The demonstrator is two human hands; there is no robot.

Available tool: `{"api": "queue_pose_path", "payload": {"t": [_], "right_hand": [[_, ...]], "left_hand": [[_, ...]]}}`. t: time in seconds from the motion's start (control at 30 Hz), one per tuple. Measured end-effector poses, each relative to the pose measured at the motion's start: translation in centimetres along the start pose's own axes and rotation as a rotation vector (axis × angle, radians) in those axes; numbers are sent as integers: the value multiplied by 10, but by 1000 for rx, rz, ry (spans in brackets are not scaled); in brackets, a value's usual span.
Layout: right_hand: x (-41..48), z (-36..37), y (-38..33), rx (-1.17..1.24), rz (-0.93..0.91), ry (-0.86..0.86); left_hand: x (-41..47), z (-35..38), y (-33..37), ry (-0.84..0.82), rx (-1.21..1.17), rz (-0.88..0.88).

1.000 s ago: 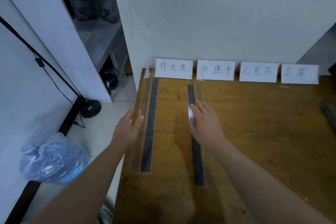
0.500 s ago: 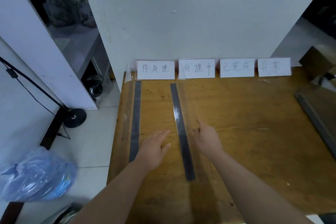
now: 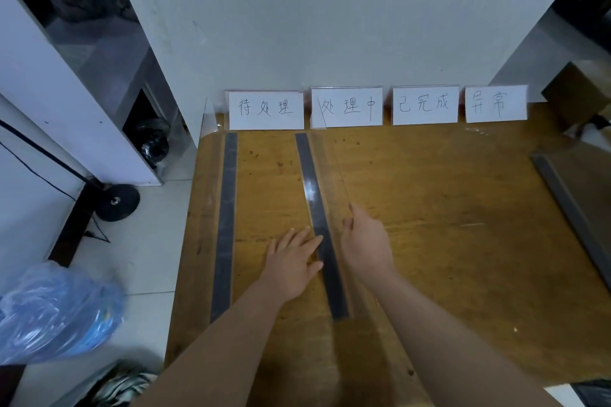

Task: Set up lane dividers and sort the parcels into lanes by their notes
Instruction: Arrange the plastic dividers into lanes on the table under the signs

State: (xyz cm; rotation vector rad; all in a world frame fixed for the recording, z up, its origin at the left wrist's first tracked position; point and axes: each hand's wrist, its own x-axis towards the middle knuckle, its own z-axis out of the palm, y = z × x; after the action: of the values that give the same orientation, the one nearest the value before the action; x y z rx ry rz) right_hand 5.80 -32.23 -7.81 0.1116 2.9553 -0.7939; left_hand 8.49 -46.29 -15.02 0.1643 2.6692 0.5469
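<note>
View from above my two hands. The table (image 3: 429, 241) runs away from them to the wall. Out past my left hand (image 3: 292, 264), along the table's edge, lies the left divider (image 3: 228, 208). The middle divider (image 3: 309, 175) runs between my hands, a clear upright wall on a dark base strip. A third divider (image 3: 558, 195) lies well out to the side of my right hand (image 3: 365, 248), not yet in place.

Step in hand, as I judge it: seating the middle divider. To do it well, I would aim its far end at the gap between the first card (image 3: 266, 109) and the second card (image 3: 347, 107), ahead of my fingertips. I would then swing the near end until the strip runs parallel to the left divider. The clear wall is thin and likely to flex, so I would steer from the base, not the top.

A brown box (image 3: 578, 89), far beyond my right hand, may be a parcel; I cannot tell. No parcel lies in a lane.

Left hand: flat on the table, fingers straight, tips touching the dark strip's near side and gripping nothing. Right hand: fingers and thumb pinch the top edge of the clear wall.
</note>
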Motion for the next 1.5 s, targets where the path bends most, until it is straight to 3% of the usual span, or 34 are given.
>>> {"api": "queue_pose_path", "payload": {"t": [0.5, 0.9, 1.5], "right_hand": [[6, 9, 2, 65, -18, 18], [1, 3, 13, 217, -163, -46], [-1, 10, 9, 204, -90, -42]], "left_hand": [[12, -3, -2, -19, 62, 6], [5, -12, 1, -70, 105, 1], [4, -14, 3, -70, 81, -14]]}}
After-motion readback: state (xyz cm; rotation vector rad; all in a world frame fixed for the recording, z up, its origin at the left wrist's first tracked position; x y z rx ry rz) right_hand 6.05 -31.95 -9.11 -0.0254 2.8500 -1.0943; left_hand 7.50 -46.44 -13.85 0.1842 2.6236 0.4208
